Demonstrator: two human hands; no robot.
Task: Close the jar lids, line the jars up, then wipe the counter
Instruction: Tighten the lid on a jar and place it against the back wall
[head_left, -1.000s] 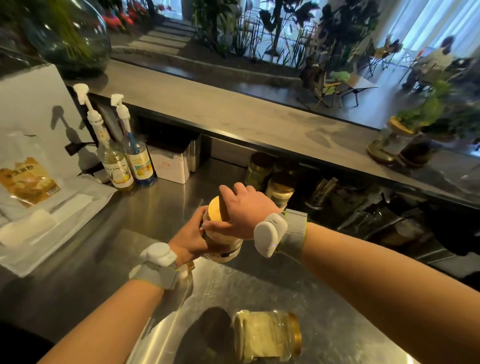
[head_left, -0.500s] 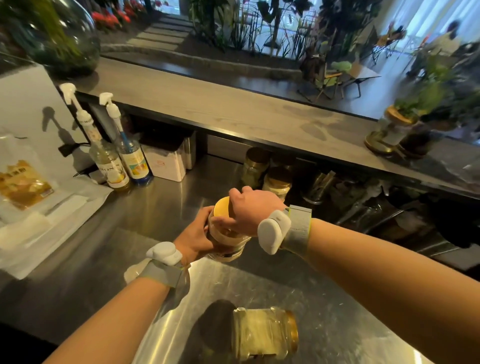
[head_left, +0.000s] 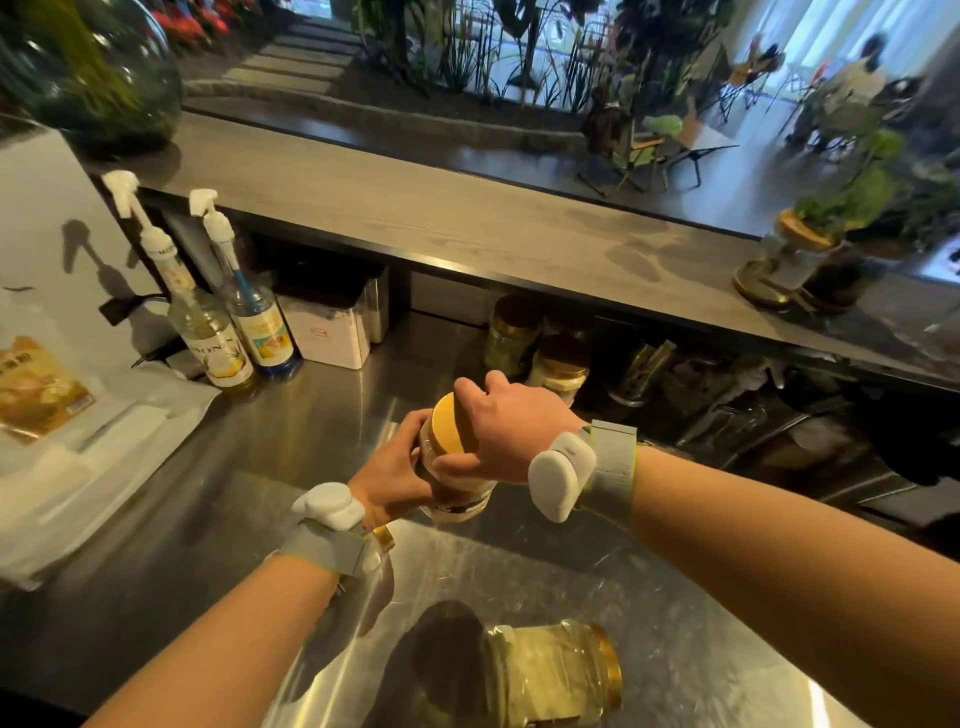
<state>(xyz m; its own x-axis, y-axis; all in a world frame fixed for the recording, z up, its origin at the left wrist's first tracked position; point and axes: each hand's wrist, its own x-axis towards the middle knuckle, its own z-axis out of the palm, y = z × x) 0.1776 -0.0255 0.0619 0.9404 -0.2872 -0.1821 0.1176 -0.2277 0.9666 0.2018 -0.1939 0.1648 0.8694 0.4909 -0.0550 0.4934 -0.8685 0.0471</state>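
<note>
Sitting mid-frame on the steel worktop (head_left: 218, 499): glass jar (head_left: 457, 493), yellow lid (head_left: 449, 431). Right hand (head_left: 506, 434) clamping the lid, left hand (head_left: 392, 475) wrapping the glass. Lying toppled at lower centre, second jar (head_left: 553, 670); standing upper left, syrup bottles (head_left: 218, 343).

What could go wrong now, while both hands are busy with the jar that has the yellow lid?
1. The jar looks lifted off the steel counter; if the left hand slips while the right hand grips the yellow lid, it may drop.
2. The second jar lies on its side near the forearms and could roll if nudged.
</note>
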